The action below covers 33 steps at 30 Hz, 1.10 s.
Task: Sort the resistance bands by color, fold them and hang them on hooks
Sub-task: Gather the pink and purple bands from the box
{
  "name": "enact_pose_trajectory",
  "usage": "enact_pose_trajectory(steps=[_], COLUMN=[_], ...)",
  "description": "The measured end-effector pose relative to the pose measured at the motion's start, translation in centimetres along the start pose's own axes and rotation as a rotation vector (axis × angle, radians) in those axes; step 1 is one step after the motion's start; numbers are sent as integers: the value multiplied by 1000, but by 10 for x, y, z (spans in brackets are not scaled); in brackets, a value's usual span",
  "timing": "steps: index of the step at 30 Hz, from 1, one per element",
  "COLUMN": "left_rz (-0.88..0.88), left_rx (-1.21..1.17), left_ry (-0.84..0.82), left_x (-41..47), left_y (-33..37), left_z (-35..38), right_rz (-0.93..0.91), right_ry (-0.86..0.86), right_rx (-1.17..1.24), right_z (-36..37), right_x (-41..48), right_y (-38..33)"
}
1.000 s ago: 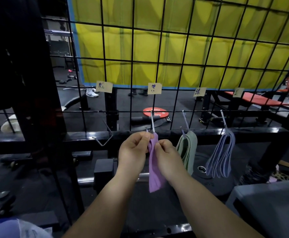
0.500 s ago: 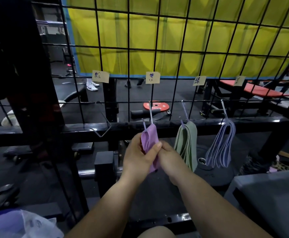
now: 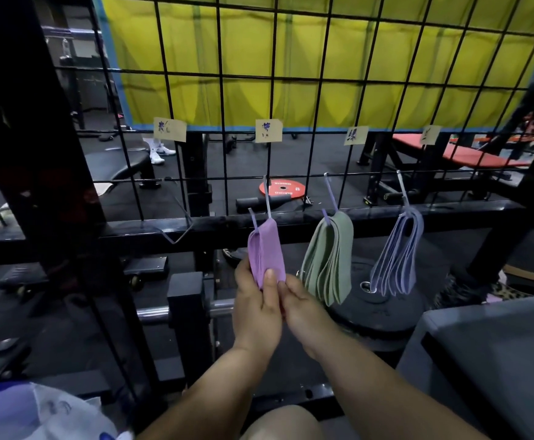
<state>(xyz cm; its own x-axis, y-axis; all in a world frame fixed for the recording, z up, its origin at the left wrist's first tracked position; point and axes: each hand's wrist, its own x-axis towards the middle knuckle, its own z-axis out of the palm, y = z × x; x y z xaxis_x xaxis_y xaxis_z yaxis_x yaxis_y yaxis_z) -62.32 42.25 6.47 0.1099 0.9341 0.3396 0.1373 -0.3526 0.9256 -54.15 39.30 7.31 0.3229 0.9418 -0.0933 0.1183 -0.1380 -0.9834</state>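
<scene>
Yellow cloth (image 3: pixel 259 49) hangs behind a black wire grid (image 3: pixel 220 72). Left of the hands, a bent wire hook (image 3: pixel 176 231) holds nothing. Both hands have slid down from the hook, so the folded purple rubber band (image 3: pixel 264 249) now hangs just above them. The left hand (image 3: pixel 256 312) pinches its bottom end, thumb in front. The right hand (image 3: pixel 303 309) pinches that end too. To their right hang a bunch of green rubber bands (image 3: pixel 329 255) and a bunch of thin pale blue rubber bands (image 3: pixel 395 252). Purple looks hung up.

The left hand (image 3: pixel 256 312) and right hand (image 3: pixel 305 312) are bare, nails short and rounded, one thumbnail plain on the left. The left forearm (image 3: pixel 202 392) and right forearm (image 3: pixel 386 385) are bare to the frame edge, with a bare knee (image 3: pixel 283 423) at 6 o'clock
</scene>
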Motion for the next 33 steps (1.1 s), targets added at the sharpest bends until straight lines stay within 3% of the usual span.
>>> enact_pose_trajectory(steps=[25, 33], left_rz=[13, -29], left_rx=[210, 283], left_ry=[-9, -64], left_x=[-15, -26], left_y=[-22, -27], left_z=[-2, -5], right_rz=[-192, -171], right_ry=[-46, -35], right_rx=[-433, -319], right_z=[-11, -11], right_x=[-8, -14], right_y=[16, 28])
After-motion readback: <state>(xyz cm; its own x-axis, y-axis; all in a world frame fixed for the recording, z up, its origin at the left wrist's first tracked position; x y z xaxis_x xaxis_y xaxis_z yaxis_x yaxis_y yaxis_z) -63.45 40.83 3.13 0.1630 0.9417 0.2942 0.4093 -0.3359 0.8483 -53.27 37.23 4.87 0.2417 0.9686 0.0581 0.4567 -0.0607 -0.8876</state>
